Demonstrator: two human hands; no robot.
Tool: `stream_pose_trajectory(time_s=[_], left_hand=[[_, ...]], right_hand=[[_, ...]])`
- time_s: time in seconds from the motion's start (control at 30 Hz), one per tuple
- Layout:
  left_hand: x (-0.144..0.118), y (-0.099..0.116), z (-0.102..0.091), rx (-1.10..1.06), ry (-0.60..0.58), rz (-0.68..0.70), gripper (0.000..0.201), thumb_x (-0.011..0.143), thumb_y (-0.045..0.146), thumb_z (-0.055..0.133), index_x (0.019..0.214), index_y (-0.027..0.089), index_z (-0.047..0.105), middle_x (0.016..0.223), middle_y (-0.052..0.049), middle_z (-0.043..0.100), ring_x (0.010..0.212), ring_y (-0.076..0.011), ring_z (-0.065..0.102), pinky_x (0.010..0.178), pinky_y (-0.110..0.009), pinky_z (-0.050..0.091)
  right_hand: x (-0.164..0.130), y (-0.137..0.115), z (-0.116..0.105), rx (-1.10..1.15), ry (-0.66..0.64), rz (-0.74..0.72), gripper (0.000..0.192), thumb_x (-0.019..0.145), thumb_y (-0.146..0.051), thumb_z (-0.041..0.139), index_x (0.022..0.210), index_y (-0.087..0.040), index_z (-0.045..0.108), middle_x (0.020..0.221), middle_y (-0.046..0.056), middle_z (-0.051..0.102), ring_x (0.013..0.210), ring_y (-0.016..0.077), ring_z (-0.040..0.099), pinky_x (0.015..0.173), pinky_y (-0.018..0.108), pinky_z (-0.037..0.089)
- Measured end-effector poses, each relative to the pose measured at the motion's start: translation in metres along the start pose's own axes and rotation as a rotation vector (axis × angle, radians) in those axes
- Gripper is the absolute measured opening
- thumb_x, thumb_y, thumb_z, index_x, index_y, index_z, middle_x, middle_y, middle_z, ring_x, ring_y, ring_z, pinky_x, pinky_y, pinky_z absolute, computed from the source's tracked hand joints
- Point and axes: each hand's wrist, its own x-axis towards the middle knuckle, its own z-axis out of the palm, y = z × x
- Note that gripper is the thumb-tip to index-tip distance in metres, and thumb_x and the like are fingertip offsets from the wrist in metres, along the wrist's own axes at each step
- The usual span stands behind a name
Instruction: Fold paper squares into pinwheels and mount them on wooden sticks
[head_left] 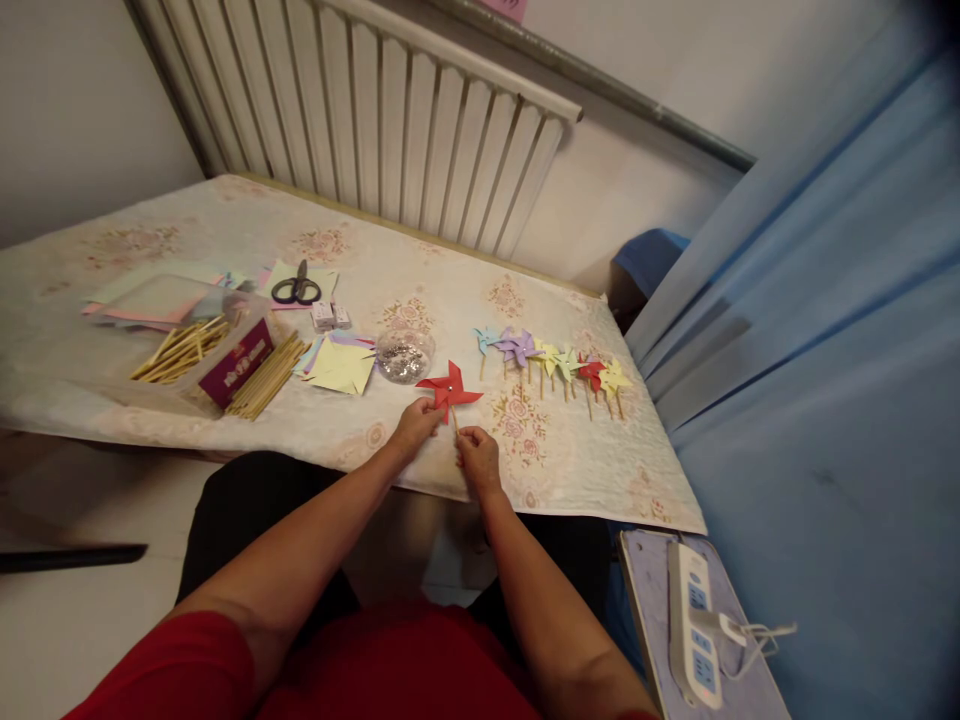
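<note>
A red paper pinwheel (454, 384) is held over the near edge of the table, its blades spread and a small pin head at the centre. The fingers of my left hand (417, 424) close on its lower left blade. Below the blades, my right hand (478, 458) pinches the thin wooden stick (455, 420). Just beyond my left hand stands a clear round dish (405, 356) of small shiny metal pins. To its left lies a stack of cut paper squares (342, 364), yellow on top. Finished-looking pinwheels (519, 346) in several colours lie in a row at right.
A clear plastic box (180, 398) of wooden sticks stands at left, with more sticks (267, 380) beside it. Black-handled scissors (297, 288) lie on paper behind small white boxes (330, 317). A radiator (420, 130) backs the table; a power strip (694, 625) sits at lower right.
</note>
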Motion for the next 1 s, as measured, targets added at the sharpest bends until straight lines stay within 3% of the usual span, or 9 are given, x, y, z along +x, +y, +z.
stream_pose_trajectory(time_s=[0.43, 1.0], left_hand=[[0.005, 0.002, 0.014, -0.037, 0.084, -0.028, 0.021, 0.070, 0.030, 0.068, 0.065, 0.018, 0.051, 0.051, 0.006, 0.047, 0.048, -0.0081, 0.040, 0.049, -0.022, 0.029], [0.005, 0.005, 0.020, -0.186, -0.019, -0.106, 0.021, 0.070, 0.023, 0.071, 0.065, 0.017, 0.051, 0.051, 0.006, 0.048, 0.045, -0.0057, 0.040, 0.048, -0.020, 0.031]], right_hand=[[0.002, 0.003, 0.002, -0.019, 0.017, -0.011, 0.020, 0.066, -0.032, 0.056, 0.080, -0.018, 0.062, 0.060, -0.006, 0.055, 0.046, 0.0091, 0.046, 0.040, 0.021, 0.041], [0.002, 0.007, 0.002, 0.001, 0.024, -0.039, 0.017, 0.068, -0.033, 0.056, 0.079, -0.020, 0.061, 0.060, -0.006, 0.053, 0.045, 0.0096, 0.046, 0.041, 0.022, 0.042]])
